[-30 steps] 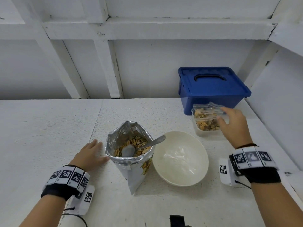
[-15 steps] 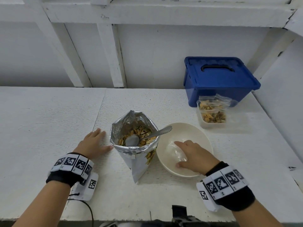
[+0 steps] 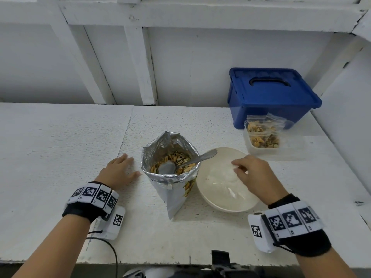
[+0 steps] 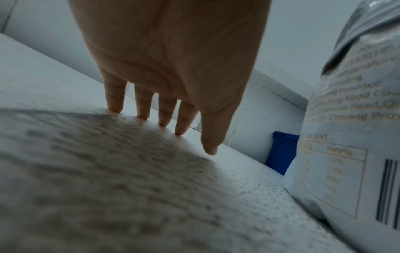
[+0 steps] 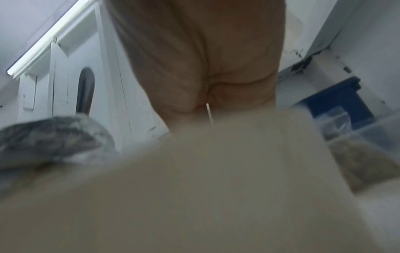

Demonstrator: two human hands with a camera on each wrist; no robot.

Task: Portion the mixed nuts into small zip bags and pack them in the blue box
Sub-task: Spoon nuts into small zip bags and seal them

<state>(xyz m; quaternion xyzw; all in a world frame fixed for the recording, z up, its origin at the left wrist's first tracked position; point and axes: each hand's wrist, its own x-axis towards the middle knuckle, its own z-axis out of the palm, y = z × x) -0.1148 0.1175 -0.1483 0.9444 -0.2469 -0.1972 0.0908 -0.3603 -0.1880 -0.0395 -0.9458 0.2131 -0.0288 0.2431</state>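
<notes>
Right hand point(image 3: 254, 176) over cream bowl point(image 3: 208, 199), fingers curled, pinching clear zip bags point(image 3: 224, 177) lying inside. Left hand point(image 3: 118, 171) flat on white surface point(image 3: 60, 147), fingers straight. Between them, foil nut bag point(image 3: 170, 173) upright, mouth open, spoon point(image 3: 188, 162) inside, handle pointing right. Beyond, clear tub point(image 3: 261, 146) with filled bags, before lidded blue box point(image 3: 271, 95). White walls.

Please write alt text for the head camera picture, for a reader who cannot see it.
A person's right hand pinches an empty clear zip bag in a cream bowl, while the left hand rests flat on the white table. Between them stands an open foil bag of nuts with a spoon; a closed blue box and a tub of filled bags sit behind.
</notes>
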